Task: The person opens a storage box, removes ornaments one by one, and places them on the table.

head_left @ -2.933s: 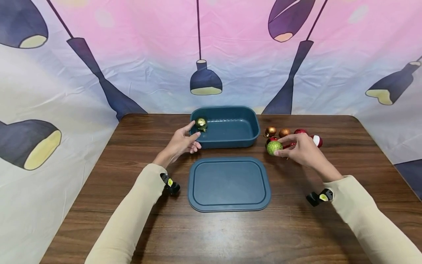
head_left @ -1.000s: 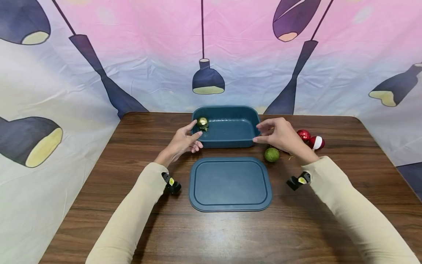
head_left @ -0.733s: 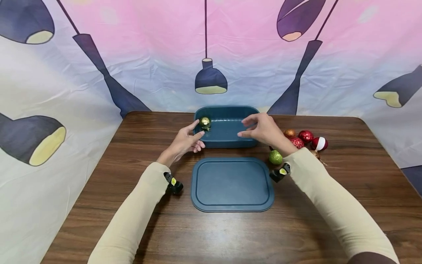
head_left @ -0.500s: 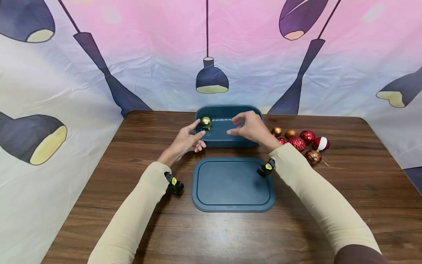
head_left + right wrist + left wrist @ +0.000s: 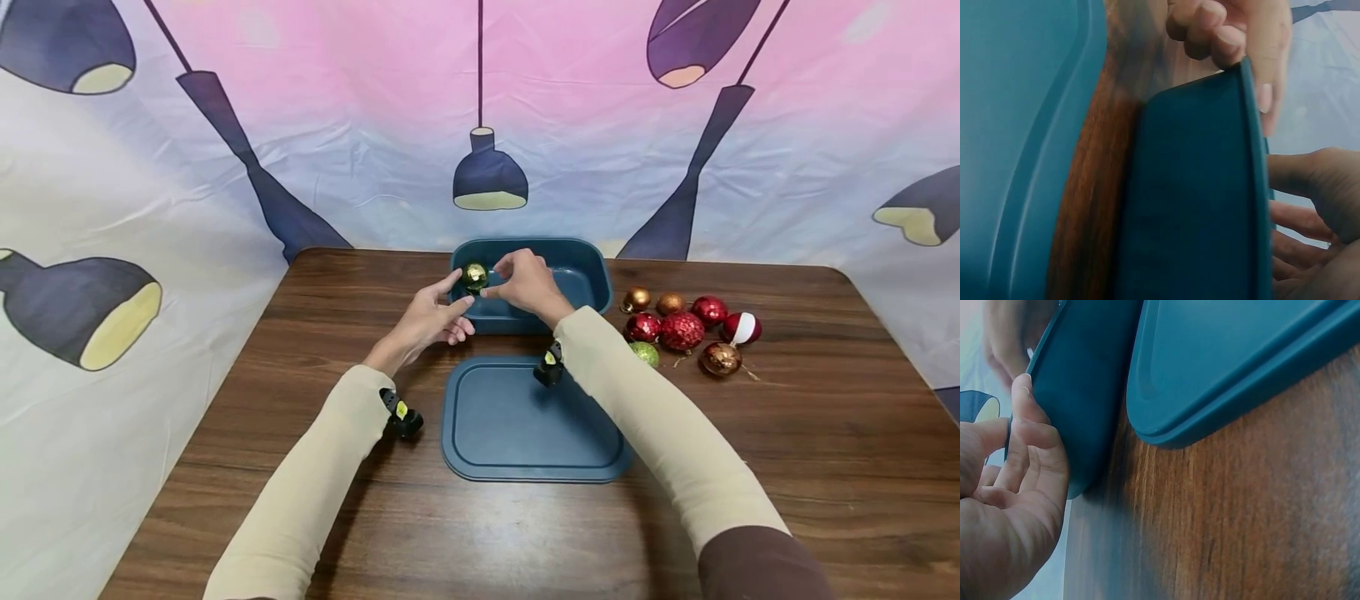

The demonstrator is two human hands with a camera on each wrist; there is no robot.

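Observation:
A dark teal rectangular box (image 5: 600, 279) stands at the back of the table with one shiny green-gold Christmas bauble (image 5: 475, 276) in its left end. My left hand (image 5: 423, 325) grips the box's front left corner, thumb over the rim and other fingers curled against the outside. Over the box reaches my right hand (image 5: 528, 283), thumb and index finger apart, their tips right beside the bauble. In the right wrist view the box wall (image 5: 1194, 187) hides the bauble. That view also shows the left hand (image 5: 1254, 37) at the corner.
A matching flat lid (image 5: 532, 425) lies in front of the box. To the right sit several loose baubles: red glitter (image 5: 682, 331), copper (image 5: 721, 358), gold (image 5: 637, 299), red-and-white (image 5: 742, 327), and a lime green one (image 5: 645, 353) partly behind the right sleeve.
My right hand has let go of the lime green bauble on the table and moved left, over the box, to the green-gold one. My left hand stays at the box corner.

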